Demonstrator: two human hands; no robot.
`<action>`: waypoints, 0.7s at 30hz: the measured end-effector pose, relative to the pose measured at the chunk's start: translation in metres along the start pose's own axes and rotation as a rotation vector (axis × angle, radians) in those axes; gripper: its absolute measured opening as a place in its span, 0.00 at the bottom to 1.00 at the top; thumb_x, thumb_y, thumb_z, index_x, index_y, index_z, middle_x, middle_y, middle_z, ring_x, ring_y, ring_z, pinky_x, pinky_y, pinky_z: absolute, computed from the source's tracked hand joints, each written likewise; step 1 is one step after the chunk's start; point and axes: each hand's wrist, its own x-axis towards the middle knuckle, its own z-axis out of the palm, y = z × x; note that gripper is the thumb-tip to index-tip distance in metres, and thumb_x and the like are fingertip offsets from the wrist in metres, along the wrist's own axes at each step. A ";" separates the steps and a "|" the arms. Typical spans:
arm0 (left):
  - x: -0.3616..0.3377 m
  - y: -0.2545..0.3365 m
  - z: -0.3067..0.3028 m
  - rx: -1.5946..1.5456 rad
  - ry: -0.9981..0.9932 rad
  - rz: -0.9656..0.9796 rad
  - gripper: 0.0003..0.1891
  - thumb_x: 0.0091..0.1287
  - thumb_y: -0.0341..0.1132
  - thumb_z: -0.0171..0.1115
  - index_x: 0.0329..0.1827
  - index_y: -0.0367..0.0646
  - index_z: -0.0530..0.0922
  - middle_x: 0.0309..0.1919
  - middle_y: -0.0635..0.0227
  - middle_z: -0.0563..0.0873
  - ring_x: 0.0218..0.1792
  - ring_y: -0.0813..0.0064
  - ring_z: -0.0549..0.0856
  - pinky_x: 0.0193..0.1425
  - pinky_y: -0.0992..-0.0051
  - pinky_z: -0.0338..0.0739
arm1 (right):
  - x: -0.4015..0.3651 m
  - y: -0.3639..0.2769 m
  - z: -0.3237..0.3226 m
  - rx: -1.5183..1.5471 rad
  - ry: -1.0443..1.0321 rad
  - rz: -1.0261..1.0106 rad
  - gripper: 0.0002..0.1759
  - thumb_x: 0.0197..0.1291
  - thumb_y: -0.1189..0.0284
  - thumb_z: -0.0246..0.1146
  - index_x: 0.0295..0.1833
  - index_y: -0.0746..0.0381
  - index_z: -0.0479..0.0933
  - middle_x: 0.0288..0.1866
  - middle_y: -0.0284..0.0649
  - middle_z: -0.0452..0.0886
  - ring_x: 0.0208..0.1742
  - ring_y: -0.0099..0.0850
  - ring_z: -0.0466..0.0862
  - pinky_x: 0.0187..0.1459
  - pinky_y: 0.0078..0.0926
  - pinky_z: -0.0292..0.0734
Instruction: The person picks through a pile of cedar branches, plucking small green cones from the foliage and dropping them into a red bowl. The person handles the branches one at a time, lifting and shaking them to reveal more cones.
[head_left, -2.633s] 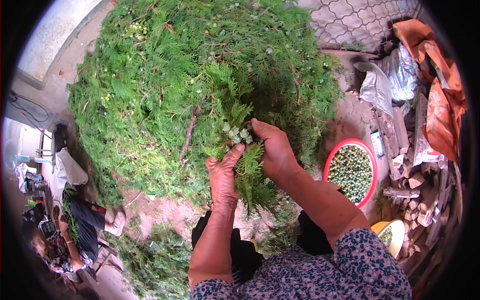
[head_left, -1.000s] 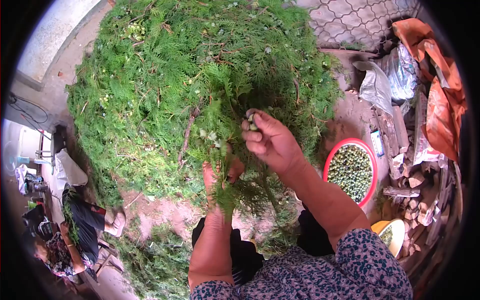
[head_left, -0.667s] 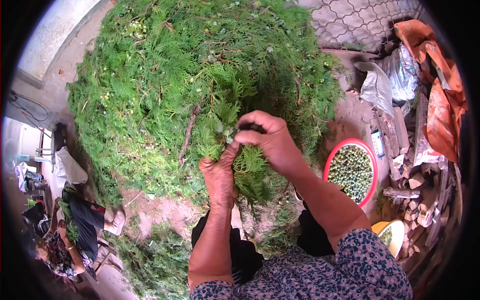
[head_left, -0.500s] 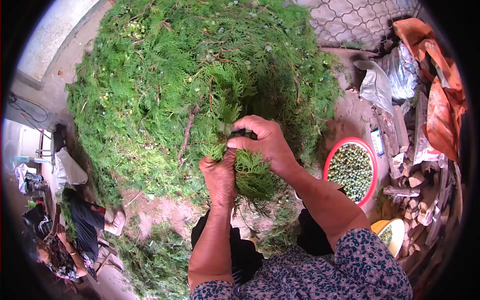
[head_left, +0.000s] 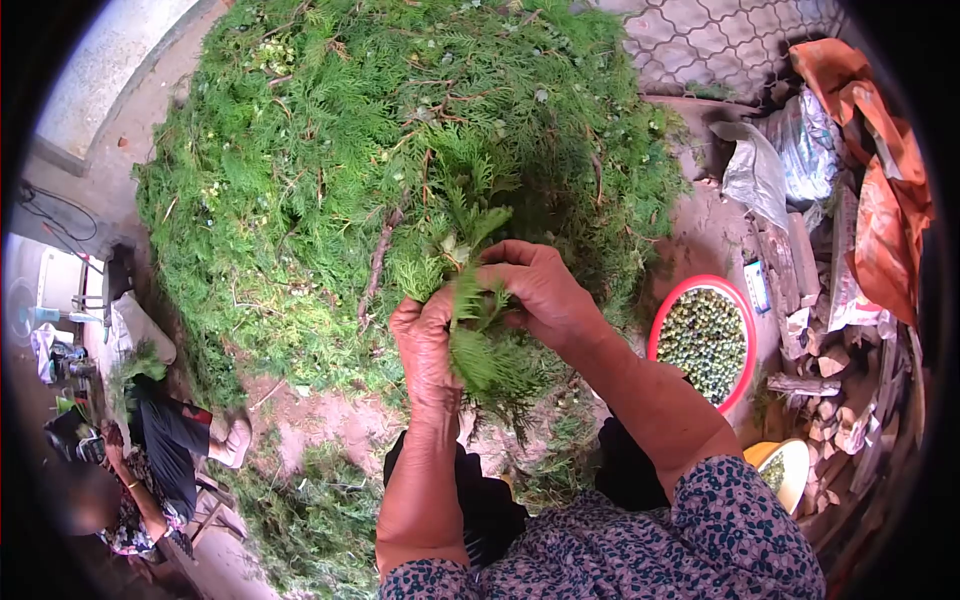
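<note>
My left hand is closed around a leafy green conifer sprig, whose flat fronds hang down between my wrists. Pale green cones show at the top of the sprig, just above my left fingers. Right beside them, my right hand has its thumb and forefinger bent together in a pinch. What lies between those fingertips is hidden. Both hands are in front of a large heap of cut conifer branches.
To the right stands a red-rimmed basin full of green cones, with a yellow container nearer me. Stacked firewood and an orange sheet line the right side. Another person sits at the lower left, beside loose branches.
My right hand has shifted slightly right and its grip has changed; the dark thing seen in it is hidden now. The sprig has turned, showing its cones. The other person's arm and branch have moved.
</note>
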 end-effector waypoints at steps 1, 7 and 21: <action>-0.003 -0.005 -0.001 -0.133 0.114 -0.003 0.14 0.55 0.30 0.64 0.43 0.41 0.73 0.36 0.68 0.81 0.33 0.78 0.80 0.40 0.79 0.75 | 0.002 0.002 0.000 0.164 -0.001 0.108 0.10 0.52 0.75 0.61 0.41 0.63 0.76 0.29 0.30 0.76 0.26 0.18 0.73 0.24 0.18 0.67; -0.009 0.004 0.007 -0.208 0.098 0.043 0.11 0.57 0.31 0.64 0.38 0.46 0.70 0.34 0.71 0.81 0.30 0.78 0.79 0.36 0.76 0.76 | 0.003 -0.005 -0.005 0.422 -0.092 -0.027 0.12 0.54 0.74 0.57 0.45 0.62 0.72 0.34 0.35 0.77 0.26 0.22 0.75 0.18 0.17 0.62; -0.004 0.013 0.014 0.310 0.058 0.222 0.07 0.58 0.26 0.61 0.39 0.36 0.80 0.29 0.75 0.82 0.28 0.86 0.75 0.32 0.82 0.69 | 0.002 -0.003 0.005 -0.500 -0.032 -0.726 0.18 0.49 0.71 0.67 0.46 0.63 0.75 0.39 0.33 0.77 0.38 0.19 0.75 0.39 0.17 0.70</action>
